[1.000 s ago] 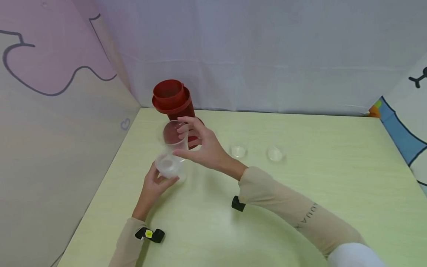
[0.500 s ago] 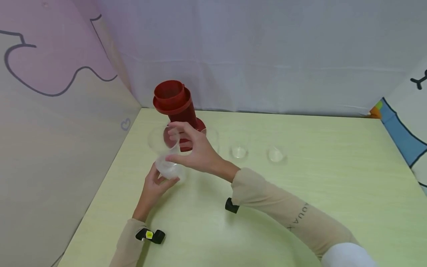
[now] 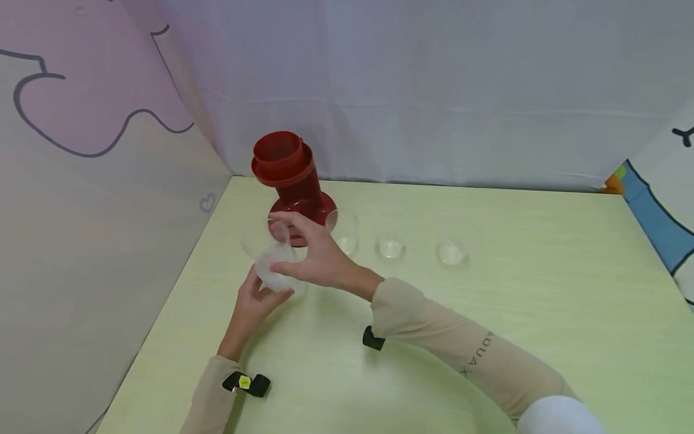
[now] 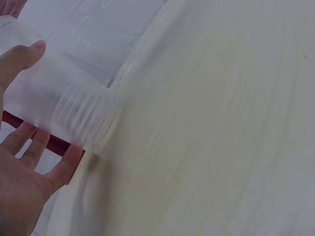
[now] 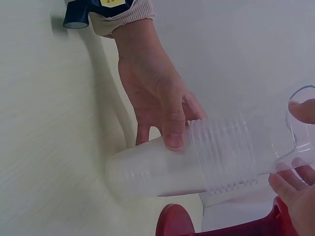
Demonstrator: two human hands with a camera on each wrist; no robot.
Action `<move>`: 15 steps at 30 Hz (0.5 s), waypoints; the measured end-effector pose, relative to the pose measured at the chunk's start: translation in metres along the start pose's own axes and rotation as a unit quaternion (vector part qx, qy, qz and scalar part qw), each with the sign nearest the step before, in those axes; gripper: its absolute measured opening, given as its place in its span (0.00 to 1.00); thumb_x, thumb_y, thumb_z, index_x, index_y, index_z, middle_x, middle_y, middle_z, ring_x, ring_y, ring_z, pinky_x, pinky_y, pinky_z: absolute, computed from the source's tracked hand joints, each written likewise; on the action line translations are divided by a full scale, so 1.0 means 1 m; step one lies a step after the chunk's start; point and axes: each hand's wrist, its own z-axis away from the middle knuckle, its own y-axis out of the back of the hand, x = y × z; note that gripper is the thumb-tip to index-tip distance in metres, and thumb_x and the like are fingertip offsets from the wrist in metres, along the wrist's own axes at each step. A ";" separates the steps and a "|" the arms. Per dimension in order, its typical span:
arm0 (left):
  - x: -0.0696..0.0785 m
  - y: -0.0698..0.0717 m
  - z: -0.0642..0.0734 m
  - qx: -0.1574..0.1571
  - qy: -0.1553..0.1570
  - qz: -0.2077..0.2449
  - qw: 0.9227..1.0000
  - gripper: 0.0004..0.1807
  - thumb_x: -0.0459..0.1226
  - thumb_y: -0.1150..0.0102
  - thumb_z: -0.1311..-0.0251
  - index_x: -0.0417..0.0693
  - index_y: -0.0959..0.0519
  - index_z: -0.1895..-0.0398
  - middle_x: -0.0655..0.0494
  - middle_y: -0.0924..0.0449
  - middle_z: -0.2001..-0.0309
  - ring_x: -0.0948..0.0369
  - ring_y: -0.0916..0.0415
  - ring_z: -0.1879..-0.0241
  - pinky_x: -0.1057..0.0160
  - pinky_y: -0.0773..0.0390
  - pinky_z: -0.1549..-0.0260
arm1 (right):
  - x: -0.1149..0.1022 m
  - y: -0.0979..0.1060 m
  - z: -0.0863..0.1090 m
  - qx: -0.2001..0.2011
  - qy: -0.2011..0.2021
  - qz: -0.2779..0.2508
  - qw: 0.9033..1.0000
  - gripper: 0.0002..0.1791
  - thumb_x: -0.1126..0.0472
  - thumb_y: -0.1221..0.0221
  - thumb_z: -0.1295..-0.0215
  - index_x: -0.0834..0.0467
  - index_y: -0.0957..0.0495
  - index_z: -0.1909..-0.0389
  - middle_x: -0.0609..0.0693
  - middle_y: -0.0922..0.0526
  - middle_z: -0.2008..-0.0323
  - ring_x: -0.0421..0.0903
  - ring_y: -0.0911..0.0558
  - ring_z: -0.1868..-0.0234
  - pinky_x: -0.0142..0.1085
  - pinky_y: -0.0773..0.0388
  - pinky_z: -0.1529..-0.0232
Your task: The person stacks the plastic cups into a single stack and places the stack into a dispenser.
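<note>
My left hand point(image 3: 252, 304) grips a stack of nested clear plastic cups point(image 5: 172, 169) around its lower part, thumb on one side and fingers on the other. The stack is tilted, its open end away from my left wrist. Opposite it, my right hand point(image 3: 320, 256) holds another clear plastic cup point(image 5: 268, 140) between thumb and fingers. That cup's bottom end sits at the mouth of the stack, in line with it. In the left wrist view the cups' ridged side point(image 4: 81, 105) shows beside my left thumb.
A red plastic stand point(image 3: 298, 193) with a round base and a wide tube on top stands just behind my hands. To the right, a row of clear cups point(image 3: 344, 238) stands on the pale table point(image 3: 515, 289). Curtain walls point(image 3: 423, 120) rise at the back and left.
My right hand has moved left and slightly down, bringing its cup closer to the stack. A standing cup that the hand covered now shows. The left hand has hardly moved.
</note>
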 end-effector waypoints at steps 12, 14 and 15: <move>0.003 0.000 0.001 0.003 0.018 -0.013 1.000 0.40 0.31 0.33 0.46 0.49 0.42 0.31 0.53 0.37 0.36 0.59 0.39 0.38 0.57 0.29 0.44 | 0.005 -0.002 0.005 -0.026 -0.020 0.056 0.998 0.38 0.64 0.30 0.50 0.61 0.35 0.37 0.55 0.28 0.43 0.46 0.28 0.43 0.32 0.28 0.44; 0.003 -0.001 0.000 0.000 0.018 -0.016 1.000 0.40 0.31 0.34 0.46 0.48 0.43 0.31 0.53 0.38 0.35 0.58 0.40 0.37 0.55 0.30 0.43 | 0.006 -0.002 0.006 -0.030 -0.024 0.063 0.997 0.38 0.63 0.30 0.50 0.61 0.34 0.37 0.55 0.28 0.43 0.48 0.28 0.43 0.34 0.27 0.43; 0.003 0.000 0.000 -0.001 0.017 -0.018 1.000 0.40 0.31 0.34 0.46 0.48 0.43 0.31 0.52 0.38 0.35 0.58 0.40 0.37 0.55 0.30 0.43 | 0.007 -0.002 0.006 -0.032 -0.026 0.065 0.997 0.38 0.63 0.30 0.49 0.62 0.34 0.37 0.55 0.27 0.43 0.48 0.28 0.43 0.35 0.27 0.43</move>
